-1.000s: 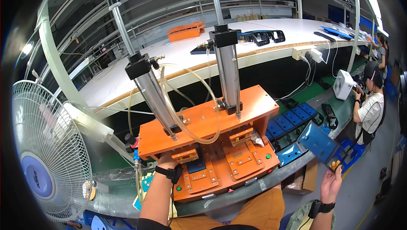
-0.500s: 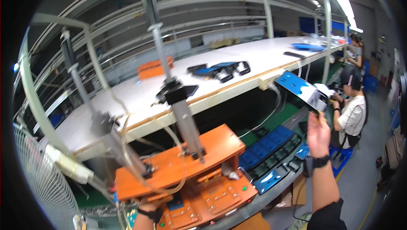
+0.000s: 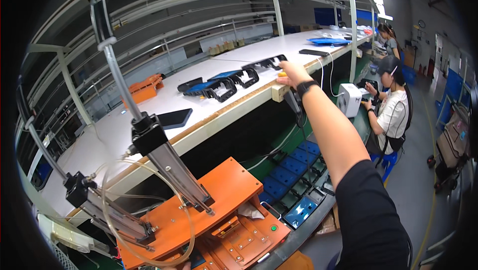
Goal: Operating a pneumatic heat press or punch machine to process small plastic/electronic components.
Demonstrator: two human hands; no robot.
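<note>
My right hand [image 3: 294,73] reaches far over the bench edge, its fingers closed on the near end of a black plastic frame [image 3: 264,64]. A small yellow patch shows by the fingers. Left of it on the bench lie more black frames with blue panels [image 3: 211,85]. Only a sliver of my left hand [image 3: 186,266] shows at the lower edge, under the orange press fixture [image 3: 199,215]; its fingers are hidden. Two pneumatic cylinders [image 3: 172,165] stand on the fixture's top plate.
Blue panels [image 3: 289,170] and a shiny blue piece [image 3: 301,211] lie right of the fixture. A dark flat slab [image 3: 174,118] and an orange block [image 3: 143,88] rest on the white bench [image 3: 119,130]. Beyond a white fan [image 3: 350,101], a seated co-worker [image 3: 393,105] handles something.
My right hand has swung left and forward from beside the bench to over its edge, bringing the blue-faced piece with it. The view has turned right; my left hand has mostly left it.
</note>
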